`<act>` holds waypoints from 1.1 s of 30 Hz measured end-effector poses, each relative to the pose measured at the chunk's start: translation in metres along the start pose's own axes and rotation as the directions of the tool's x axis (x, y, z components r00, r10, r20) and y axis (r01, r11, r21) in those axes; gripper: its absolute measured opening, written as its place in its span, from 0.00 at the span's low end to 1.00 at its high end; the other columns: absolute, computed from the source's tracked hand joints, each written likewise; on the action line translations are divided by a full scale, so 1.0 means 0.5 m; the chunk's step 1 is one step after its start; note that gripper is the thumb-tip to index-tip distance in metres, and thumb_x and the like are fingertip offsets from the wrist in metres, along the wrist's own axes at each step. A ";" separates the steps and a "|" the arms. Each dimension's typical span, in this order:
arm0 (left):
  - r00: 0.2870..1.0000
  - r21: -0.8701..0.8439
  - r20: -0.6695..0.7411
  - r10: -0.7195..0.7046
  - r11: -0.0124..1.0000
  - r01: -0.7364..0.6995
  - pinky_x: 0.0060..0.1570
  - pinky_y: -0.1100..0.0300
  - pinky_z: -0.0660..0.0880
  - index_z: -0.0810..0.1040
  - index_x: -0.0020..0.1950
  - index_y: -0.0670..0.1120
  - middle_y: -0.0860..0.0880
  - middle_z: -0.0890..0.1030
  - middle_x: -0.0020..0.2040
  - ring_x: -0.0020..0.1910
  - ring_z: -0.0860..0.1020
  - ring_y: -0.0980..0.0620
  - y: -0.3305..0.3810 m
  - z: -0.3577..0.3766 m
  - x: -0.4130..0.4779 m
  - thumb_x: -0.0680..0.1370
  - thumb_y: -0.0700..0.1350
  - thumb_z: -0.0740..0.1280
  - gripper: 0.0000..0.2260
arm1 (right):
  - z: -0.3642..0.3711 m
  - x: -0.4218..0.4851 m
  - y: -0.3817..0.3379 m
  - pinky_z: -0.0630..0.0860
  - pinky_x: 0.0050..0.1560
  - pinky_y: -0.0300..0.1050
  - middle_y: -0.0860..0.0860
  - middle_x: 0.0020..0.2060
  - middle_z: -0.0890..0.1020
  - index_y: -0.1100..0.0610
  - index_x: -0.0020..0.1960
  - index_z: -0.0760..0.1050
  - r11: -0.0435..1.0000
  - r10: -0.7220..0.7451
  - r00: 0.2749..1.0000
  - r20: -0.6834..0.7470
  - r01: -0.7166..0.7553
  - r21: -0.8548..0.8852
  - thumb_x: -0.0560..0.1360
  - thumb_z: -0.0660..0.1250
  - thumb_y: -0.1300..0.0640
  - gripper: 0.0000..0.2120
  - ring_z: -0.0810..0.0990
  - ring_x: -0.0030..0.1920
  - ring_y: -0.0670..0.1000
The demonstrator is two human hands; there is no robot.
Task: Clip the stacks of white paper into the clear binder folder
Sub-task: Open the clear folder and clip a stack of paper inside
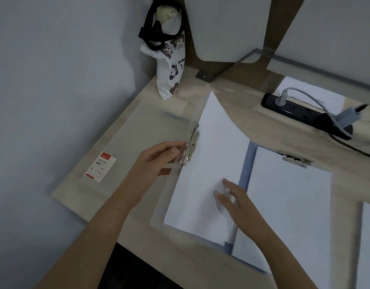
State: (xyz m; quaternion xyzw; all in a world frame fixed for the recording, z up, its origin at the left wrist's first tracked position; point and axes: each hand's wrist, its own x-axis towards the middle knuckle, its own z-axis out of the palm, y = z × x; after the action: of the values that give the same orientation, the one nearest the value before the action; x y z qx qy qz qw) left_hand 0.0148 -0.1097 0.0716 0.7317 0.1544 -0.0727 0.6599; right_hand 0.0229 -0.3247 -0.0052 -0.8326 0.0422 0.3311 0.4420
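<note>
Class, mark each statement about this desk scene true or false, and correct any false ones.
1. The left hand pinches the metal clip of the clear folder. True.
2. The right hand holds a pen. False: it rests flat on the white paper, holding nothing.
3. A printed tote bag stands at the back of the desk. True.
4. The power strip has nothing plugged in. False: a grey plug sits in it.
</note>
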 end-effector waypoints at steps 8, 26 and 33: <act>0.924 0.010 0.372 0.093 0.995 -0.104 0.53 0.66 0.76 0.78 0.54 0.54 0.57 0.80 0.53 0.54 0.79 0.59 0.057 0.250 -0.055 0.80 0.41 0.59 0.11 | -0.214 -0.169 0.002 0.78 0.55 0.52 0.49 0.61 0.79 0.48 0.66 0.71 0.719 -0.120 0.991 0.054 0.050 0.694 0.63 0.61 0.27 0.38 0.79 0.60 0.52; 0.949 0.392 -0.033 -0.312 0.870 0.300 0.64 0.49 0.70 0.66 0.68 0.44 0.45 0.72 0.64 0.62 0.72 0.45 -0.181 0.418 -0.028 0.76 0.43 0.63 0.21 | -0.282 -0.126 0.290 0.66 0.46 0.48 0.60 0.57 0.71 0.59 0.58 0.68 0.822 0.490 0.831 -0.263 -0.340 0.457 0.67 0.63 0.57 0.20 0.71 0.47 0.56; 0.947 0.399 -0.141 -0.288 0.859 0.321 0.54 0.49 0.76 0.71 0.62 0.43 0.42 0.75 0.60 0.54 0.76 0.44 -0.194 0.324 -0.003 0.76 0.41 0.61 0.14 | -0.223 -0.093 0.243 0.67 0.51 0.46 0.56 0.55 0.70 0.60 0.68 0.60 0.886 0.336 0.925 -0.175 -0.248 0.391 0.75 0.61 0.62 0.23 0.71 0.52 0.57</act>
State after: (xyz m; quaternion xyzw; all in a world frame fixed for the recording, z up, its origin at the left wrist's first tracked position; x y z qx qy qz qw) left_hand -0.0020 -0.2619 -0.0387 0.8240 0.2742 -0.1792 0.4624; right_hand -0.0001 -0.4939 -0.0201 -0.7542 0.2808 0.2786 0.5242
